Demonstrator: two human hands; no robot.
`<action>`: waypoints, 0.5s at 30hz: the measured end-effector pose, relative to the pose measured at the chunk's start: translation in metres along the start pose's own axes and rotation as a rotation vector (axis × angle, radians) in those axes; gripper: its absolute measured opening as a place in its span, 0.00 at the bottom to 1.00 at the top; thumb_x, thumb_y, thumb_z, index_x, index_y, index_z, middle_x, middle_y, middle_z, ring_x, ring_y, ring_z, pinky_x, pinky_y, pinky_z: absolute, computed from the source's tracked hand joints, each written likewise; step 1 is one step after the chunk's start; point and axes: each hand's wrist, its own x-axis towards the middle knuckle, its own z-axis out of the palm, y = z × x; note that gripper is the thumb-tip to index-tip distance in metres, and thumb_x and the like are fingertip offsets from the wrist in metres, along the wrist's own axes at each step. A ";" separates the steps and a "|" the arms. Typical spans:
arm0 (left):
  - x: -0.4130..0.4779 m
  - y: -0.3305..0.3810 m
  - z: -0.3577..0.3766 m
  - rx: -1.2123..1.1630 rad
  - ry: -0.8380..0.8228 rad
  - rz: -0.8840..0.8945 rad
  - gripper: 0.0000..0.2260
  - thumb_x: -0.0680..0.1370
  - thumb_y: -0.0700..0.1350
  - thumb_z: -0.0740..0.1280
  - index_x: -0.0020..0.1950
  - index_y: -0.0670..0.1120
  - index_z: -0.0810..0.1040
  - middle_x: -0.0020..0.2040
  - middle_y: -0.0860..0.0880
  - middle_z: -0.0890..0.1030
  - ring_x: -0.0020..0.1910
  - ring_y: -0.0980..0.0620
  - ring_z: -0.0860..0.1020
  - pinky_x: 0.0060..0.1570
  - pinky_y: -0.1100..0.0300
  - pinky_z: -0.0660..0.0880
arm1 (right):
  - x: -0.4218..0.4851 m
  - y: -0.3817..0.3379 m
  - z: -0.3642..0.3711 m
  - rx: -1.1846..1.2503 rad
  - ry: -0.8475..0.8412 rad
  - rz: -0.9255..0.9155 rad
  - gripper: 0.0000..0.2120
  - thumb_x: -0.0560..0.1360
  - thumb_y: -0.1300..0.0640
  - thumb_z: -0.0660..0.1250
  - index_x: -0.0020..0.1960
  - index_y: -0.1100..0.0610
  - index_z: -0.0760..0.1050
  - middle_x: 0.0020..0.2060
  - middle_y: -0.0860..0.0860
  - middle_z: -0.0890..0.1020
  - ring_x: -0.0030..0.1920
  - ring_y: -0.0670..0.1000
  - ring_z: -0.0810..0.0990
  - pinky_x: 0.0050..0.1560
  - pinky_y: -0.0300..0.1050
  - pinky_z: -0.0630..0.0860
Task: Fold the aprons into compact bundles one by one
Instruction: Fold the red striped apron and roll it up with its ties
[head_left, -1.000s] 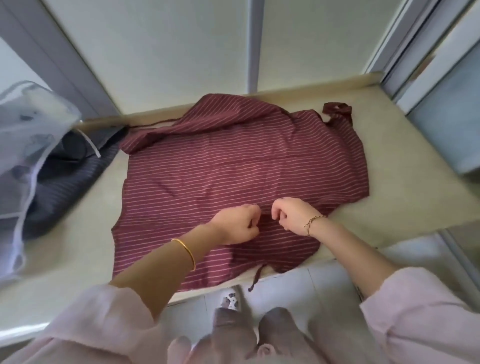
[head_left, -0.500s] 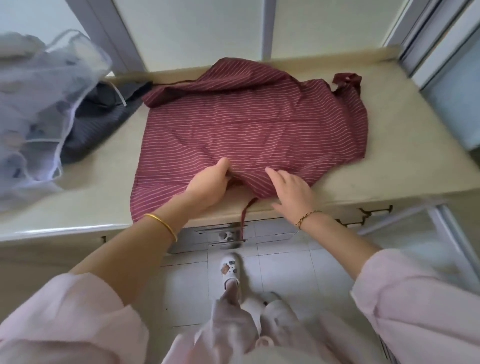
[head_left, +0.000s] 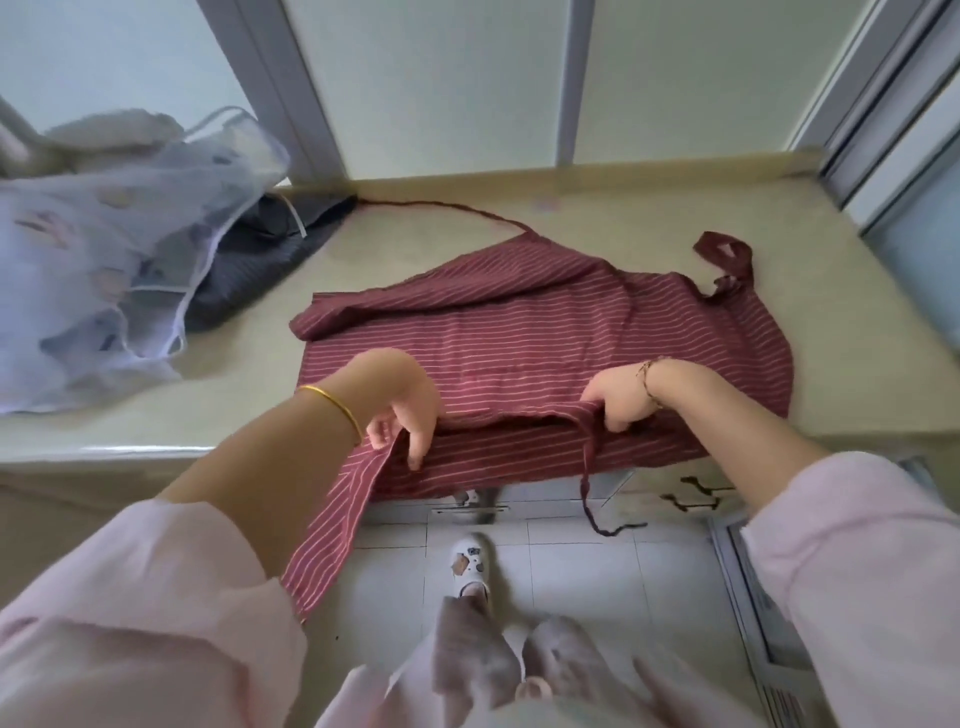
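Dark red apron w/ thin pale stripes (head_left: 524, 332) lay across beige desk (head_left: 779, 234), near edge hanging off the front. Left hand (head_left: 402, 402) & right hand (head_left: 621, 395) each had a grip clenched on that edge, set apart (prob. to lift it evenly for a fold); waist tie (head_left: 587, 478) dangled

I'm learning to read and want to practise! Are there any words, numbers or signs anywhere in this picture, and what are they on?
No readable text: there are no words, numbers or signs to read here.
The maroon striped cloth apron shows only pale stripes, no label.
The sheer white printed fabric has blurry shapes, not letters.
The white slipper has small decorations, too blurred to tell.
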 end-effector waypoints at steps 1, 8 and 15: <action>-0.001 -0.006 -0.008 0.008 0.025 -0.026 0.29 0.72 0.38 0.72 0.71 0.45 0.65 0.61 0.39 0.75 0.51 0.44 0.78 0.57 0.48 0.77 | 0.002 0.003 -0.009 0.011 0.018 0.014 0.11 0.69 0.68 0.64 0.49 0.58 0.77 0.47 0.53 0.80 0.49 0.55 0.78 0.48 0.47 0.77; 0.014 -0.047 -0.102 -0.003 0.822 0.031 0.14 0.74 0.35 0.62 0.59 0.41 0.75 0.55 0.42 0.78 0.48 0.42 0.77 0.49 0.51 0.77 | 0.052 0.030 -0.112 0.227 0.561 0.206 0.13 0.72 0.69 0.60 0.47 0.53 0.76 0.50 0.53 0.79 0.52 0.57 0.77 0.46 0.41 0.70; 0.079 -0.058 -0.166 -0.069 0.940 0.035 0.14 0.75 0.43 0.65 0.61 0.44 0.71 0.57 0.42 0.74 0.56 0.41 0.73 0.52 0.50 0.72 | 0.127 0.028 -0.160 0.107 0.935 0.523 0.17 0.74 0.63 0.63 0.62 0.57 0.69 0.58 0.58 0.74 0.58 0.59 0.73 0.53 0.53 0.71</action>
